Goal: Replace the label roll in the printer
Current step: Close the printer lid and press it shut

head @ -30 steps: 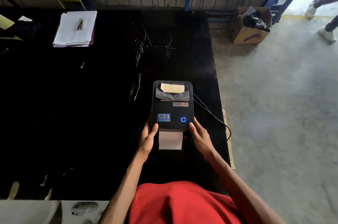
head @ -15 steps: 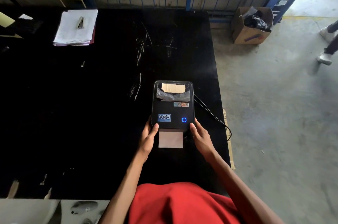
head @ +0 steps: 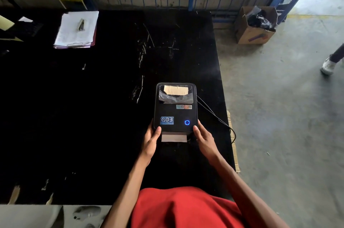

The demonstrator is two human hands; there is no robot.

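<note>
The printer (head: 175, 112) sits on the desk (head: 93, 116) at 12 o'clock from the hands; left hand (head: 151, 140) grips its 7 o'clock corner, right hand (head: 203, 139) its 5 o'clock corner, thumbs on top; the label (head: 174, 138) at its 6 o'clock edge pokes out shorter than before.

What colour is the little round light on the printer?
Blue. The light is a glowing ring on the black printer, and the head view shows it best.

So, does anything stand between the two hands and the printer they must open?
Nothing visible does. The left hand and the right hand both hold the printer at its near corners, thumbs on its top. A label strip sticks out at the front, between them.
</note>
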